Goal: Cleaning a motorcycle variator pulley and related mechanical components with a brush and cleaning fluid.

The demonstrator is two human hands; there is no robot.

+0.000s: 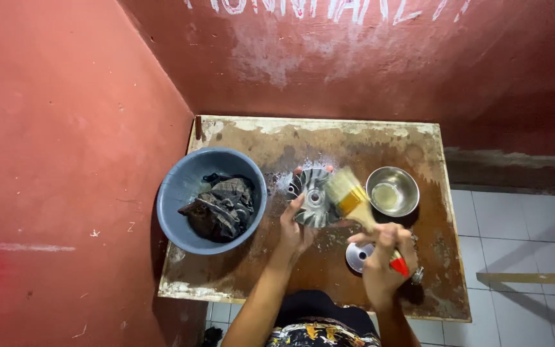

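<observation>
Two hands share the work at my worn, stained wooden table (419,283), which is pushed into a red-walled corner. My left hand (295,230) grasps the round grey metal finned disc (312,196) by its near edge, fingers wrapped around the rim so the finned face tilts up toward me and stays steady under the bristles. My right hand (383,260) is clenched around the red-tipped wooden handle of a flat paintbrush (352,203), held low on the handle so the pale bristles reach across and rest on the disc's right side.

Just beside the brush head, to the right, stands a small shiny steel bowl (392,191) with a little pale liquid in the bottom, close enough that the brush needs only a short swing to reach it. Left of the disc sits a blue-grey plastic basin (181,193) holding a heap of dark rags (221,207), near my left hand. A smaller round metal part (359,256) lies flat on the table just under my right hand, partly hidden by my fingers.
</observation>
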